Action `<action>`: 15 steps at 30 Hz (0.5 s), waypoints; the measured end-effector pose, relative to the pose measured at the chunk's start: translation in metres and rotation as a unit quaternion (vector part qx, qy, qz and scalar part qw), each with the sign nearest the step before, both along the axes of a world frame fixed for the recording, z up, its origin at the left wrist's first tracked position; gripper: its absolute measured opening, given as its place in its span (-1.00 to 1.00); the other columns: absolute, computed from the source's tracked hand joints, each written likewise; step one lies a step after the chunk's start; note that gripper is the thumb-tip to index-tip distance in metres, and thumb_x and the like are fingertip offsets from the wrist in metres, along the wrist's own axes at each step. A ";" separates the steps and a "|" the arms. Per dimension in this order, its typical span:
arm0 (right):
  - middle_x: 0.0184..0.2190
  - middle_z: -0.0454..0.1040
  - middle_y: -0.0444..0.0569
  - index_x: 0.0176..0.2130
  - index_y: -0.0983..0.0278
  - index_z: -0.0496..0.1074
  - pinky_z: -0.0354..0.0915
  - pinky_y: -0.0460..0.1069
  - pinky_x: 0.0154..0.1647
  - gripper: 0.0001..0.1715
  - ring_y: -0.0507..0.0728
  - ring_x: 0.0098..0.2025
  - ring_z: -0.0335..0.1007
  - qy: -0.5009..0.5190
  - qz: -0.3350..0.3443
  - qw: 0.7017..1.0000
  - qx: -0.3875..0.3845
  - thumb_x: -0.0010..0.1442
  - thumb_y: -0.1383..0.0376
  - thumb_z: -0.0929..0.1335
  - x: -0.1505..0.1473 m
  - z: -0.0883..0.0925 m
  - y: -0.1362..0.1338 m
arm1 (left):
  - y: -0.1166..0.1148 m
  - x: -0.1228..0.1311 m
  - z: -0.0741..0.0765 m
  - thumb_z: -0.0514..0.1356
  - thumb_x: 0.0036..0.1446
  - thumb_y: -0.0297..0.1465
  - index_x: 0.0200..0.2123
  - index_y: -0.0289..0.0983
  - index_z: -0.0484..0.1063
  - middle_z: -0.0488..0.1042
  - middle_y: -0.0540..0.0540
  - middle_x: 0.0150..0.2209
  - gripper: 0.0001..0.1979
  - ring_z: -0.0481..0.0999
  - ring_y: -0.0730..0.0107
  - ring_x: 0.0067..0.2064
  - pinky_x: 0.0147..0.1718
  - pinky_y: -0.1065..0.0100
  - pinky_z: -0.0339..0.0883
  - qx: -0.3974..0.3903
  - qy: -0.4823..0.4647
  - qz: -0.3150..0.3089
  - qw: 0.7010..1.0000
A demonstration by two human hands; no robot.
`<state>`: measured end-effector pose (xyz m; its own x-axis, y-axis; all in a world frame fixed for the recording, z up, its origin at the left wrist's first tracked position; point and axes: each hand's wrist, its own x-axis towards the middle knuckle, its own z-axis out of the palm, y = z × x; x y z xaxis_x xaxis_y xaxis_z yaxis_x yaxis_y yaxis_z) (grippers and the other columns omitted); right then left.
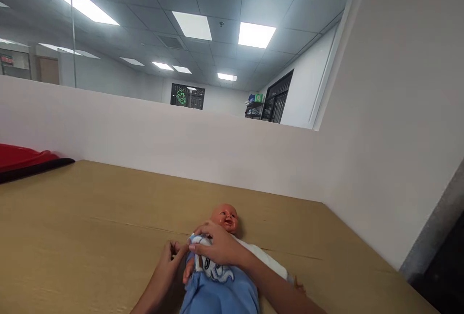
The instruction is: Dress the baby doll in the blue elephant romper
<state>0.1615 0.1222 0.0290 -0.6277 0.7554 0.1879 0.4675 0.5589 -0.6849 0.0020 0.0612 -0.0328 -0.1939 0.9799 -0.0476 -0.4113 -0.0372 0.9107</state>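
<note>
Light-blue cloth garment (217,297) nearest. Left hand (171,253), right hand (219,245) meet at its shoulder, right probably bracing; can't tell if either pinches. Beneath: pink plastic doll (227,216), face-up, head toward tan tabletop's (108,205) far edge.

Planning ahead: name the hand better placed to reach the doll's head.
Probably the right hand: it lies over the doll, close to its head; the left hand is farther off, at the blue garment.
</note>
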 end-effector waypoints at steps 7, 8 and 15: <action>-0.02 0.62 0.05 -0.05 0.23 0.54 0.31 0.07 0.09 -0.85 0.24 0.06 0.51 0.006 -0.153 0.986 0.066 0.37 0.36 0.39 -0.010 -0.006 -0.032 | -0.018 -0.017 0.013 0.33 -0.29 0.45 -0.46 -0.12 0.16 0.32 0.12 -0.56 -0.20 0.29 0.38 -0.48 -0.45 0.34 0.17 -0.012 0.207 -0.148 0.967; -0.01 0.62 0.06 -0.03 0.23 0.52 0.31 0.07 0.06 -0.84 0.24 0.06 0.52 -0.009 -0.155 0.985 0.071 0.41 0.35 0.37 -0.010 -0.007 -0.033 | -0.018 -0.020 0.013 0.31 -0.28 0.45 -0.46 -0.12 0.16 0.31 0.12 -0.56 -0.20 0.30 0.36 -0.46 -0.44 0.34 0.16 -0.008 0.228 -0.146 0.963; -0.03 0.63 0.21 0.02 0.32 0.49 0.30 0.07 -0.08 -0.72 0.32 0.01 0.56 -0.110 -0.176 0.975 0.076 0.37 0.46 0.30 -0.002 -0.016 -0.018 | -0.010 -0.063 0.033 0.18 0.06 0.21 -0.30 -0.15 0.28 0.46 0.03 -0.45 -0.46 0.37 0.26 -0.38 -0.32 0.29 0.18 0.018 0.381 -0.151 0.912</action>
<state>0.1592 0.1046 0.0129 -0.3725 0.9051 0.2051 0.7753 0.4249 -0.4673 -0.0615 0.0508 -0.0002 0.1206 0.9925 0.0214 0.3433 -0.0619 0.9372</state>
